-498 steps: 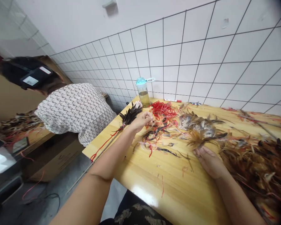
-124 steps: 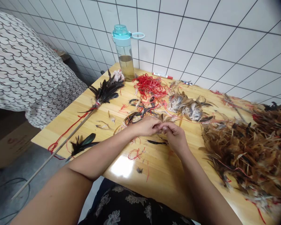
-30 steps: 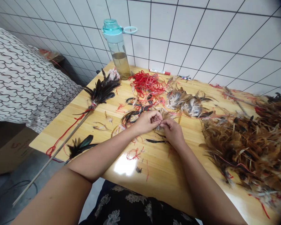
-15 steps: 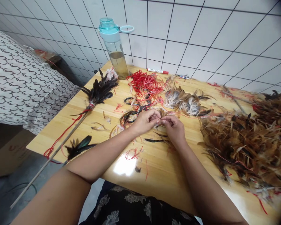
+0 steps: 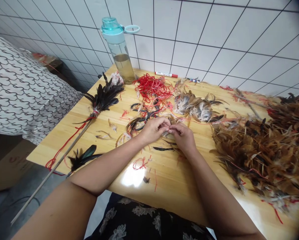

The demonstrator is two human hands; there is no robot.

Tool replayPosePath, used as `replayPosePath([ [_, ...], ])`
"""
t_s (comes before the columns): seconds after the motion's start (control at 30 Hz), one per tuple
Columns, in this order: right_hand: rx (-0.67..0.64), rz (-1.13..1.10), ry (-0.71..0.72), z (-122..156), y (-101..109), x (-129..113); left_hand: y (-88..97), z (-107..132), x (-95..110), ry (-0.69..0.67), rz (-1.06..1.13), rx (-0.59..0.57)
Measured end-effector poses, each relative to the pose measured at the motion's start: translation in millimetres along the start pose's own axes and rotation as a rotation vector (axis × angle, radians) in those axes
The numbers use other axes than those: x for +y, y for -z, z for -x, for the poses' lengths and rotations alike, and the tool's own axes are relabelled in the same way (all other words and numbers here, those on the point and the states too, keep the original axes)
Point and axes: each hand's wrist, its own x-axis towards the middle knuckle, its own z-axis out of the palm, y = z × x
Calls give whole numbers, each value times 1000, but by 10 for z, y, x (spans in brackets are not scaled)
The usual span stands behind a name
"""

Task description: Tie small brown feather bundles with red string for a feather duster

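My left hand (image 5: 153,129) and my right hand (image 5: 183,138) meet at the middle of the wooden table (image 5: 184,190), fingertips pinched together on a small tuft of brown feathers (image 5: 171,120). What exactly lies between the fingers is mostly hidden. A tangle of red string (image 5: 153,88) lies just beyond my hands. A stick with black feathers tied to its tip (image 5: 103,98) rests at the left, its shaft running off the table edge.
A big heap of brown feathers (image 5: 264,150) covers the right side. Grey-brown feather clumps (image 5: 196,108) sit behind my hands. A water bottle (image 5: 119,50) and a red marker (image 5: 164,74) stand by the tiled wall. Another person's patterned shirt (image 5: 22,90) is at the left.
My hands have stayed pinched together at the same spot, fingers shifting only slightly. The view has drifted a little.
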Motion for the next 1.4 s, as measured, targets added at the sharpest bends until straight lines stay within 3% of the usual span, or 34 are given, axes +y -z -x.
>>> replayPosePath([
  [0.4, -25, 201, 17, 7, 87, -47, 18, -2, -20, -9, -58, -45],
  [0.63, -3, 52, 37, -20, 125, -34, 39, -5, -27, 4, -93, -48],
  [0.93, 108, -121, 23, -86, 217, 34, 90, -1, -35, -125, -181, -83],
  [1.17, 71, -179, -60, -95, 233, 109, 75, -9, -80, -159, -237, -128],
  [1.4, 41, -192, -32, -96, 262, 20, 75, -30, -99, -196, -210, -71],
])
